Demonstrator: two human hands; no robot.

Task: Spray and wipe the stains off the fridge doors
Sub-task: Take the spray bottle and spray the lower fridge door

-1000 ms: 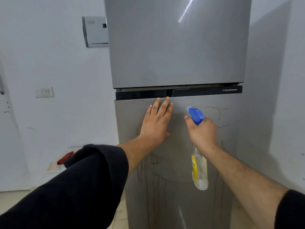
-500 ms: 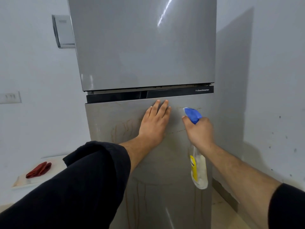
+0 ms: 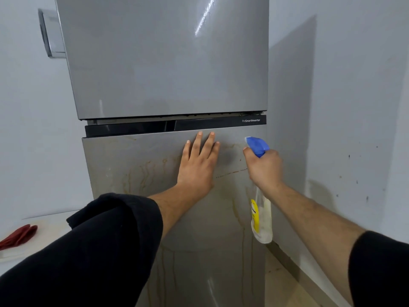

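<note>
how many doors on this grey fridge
2. The upper grey metal door fills the top of the view; the lower grey door, streaked with brown stains, lies below it, touched by the left hand.

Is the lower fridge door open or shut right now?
Shut: the lower door lies flush beneath the black strip, with no gap or interior showing, and the left hand presses flat against it.

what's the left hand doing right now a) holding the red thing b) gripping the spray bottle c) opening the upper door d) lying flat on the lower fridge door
d: the left hand lies flat with straight fingers on the lower door, and the spray bottle is in the right hand.
</note>
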